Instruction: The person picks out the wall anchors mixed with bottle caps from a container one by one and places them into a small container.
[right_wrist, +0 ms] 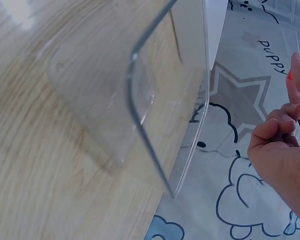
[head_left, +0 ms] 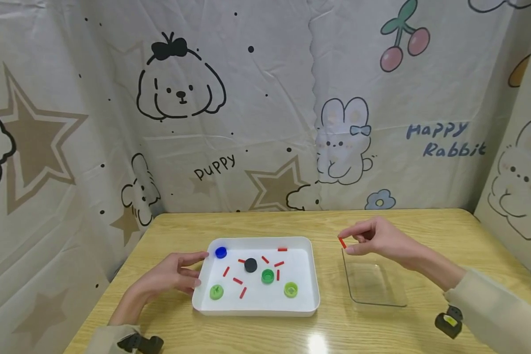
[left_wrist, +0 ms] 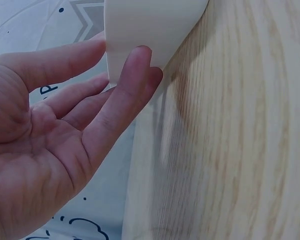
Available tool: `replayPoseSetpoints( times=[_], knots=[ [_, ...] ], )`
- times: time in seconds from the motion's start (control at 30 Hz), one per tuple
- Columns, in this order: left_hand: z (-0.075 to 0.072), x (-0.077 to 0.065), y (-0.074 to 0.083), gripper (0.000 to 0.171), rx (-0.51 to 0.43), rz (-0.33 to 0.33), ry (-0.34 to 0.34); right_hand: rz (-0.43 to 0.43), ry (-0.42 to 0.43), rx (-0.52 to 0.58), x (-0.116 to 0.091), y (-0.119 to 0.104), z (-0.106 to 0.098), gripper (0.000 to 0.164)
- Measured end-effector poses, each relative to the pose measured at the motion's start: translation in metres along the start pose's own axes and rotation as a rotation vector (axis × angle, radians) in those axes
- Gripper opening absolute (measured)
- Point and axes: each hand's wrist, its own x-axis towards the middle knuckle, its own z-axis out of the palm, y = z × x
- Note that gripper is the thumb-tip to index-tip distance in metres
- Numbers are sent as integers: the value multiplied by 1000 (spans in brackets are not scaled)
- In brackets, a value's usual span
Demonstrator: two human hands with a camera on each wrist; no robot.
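My right hand point(head_left: 380, 241) pinches a small red stick point(head_left: 342, 242) between thumb and fingertip, over the back left corner of a clear plastic box point(head_left: 378, 304). The right wrist view shows only a red tip point(right_wrist: 290, 76) of that stick at the fingertips. On the left, my left hand point(head_left: 174, 273) touches the outer left wall of a white tray point(head_left: 256, 312) with extended fingers, as the left wrist view also shows. Several red sticks point(head_left: 237, 281) lie scattered in the tray, among bottle caps: blue point(head_left: 221, 252), black point(head_left: 250, 265), dark green point(head_left: 267, 276), and two light green ones point(head_left: 216, 292).
A wooden table point(head_left: 332, 329) carries the tray and the box, with a gap between them. Behind it hangs a pale curtain point(head_left: 274, 123) printed with cartoon animals, stars and words. Each wrist wears a small black device point(head_left: 449, 321).
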Motion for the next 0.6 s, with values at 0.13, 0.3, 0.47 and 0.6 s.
replayPoseSetpoints(
  times=[0.13,0.3,0.47,0.6],
  knots=[
    [0,0,0,82,3,0,-7,10,20,-27,-6,7,-5,39],
    [0,-1,2,84,13,-7,-23,41,36,-53,-14,15,-10,37],
    [-1,-1,2,85,25,-12,-24,48,40,-59,-17,21,-13,37],
    [-2,-2,2,85,23,-10,-23,56,36,-55,-18,23,-13,38]
  ],
)
